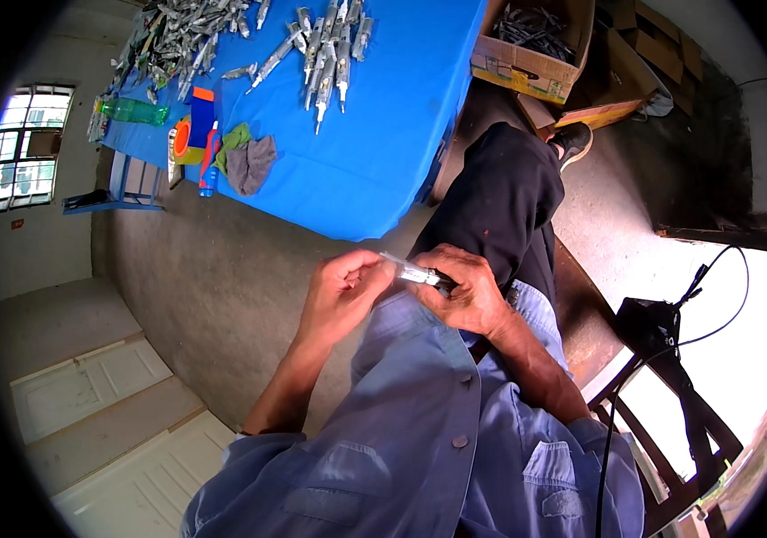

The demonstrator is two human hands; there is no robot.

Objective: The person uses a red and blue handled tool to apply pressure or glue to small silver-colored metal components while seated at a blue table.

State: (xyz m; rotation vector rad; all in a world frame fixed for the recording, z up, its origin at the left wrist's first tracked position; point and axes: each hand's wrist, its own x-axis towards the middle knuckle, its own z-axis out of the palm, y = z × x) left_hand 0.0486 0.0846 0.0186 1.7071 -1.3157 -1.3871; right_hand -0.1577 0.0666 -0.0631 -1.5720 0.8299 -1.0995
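Head view, centre: your left hand (pixel 346 291) and right hand (pixel 468 294) grip a slim silvery piece (pixel 414 273). A blue table (pixel 347 175) stands upper left.

Workshop: small parts (pixel 326 79) heaped on blue table (pixel 338 170), more in carton (pixel 518 73).

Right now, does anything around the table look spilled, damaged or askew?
Nothing looks clearly spilled or damaged. Slightly untidy, though: a grey cloth lies crumpled near the edge of the blue table, bunched against a green cloth.
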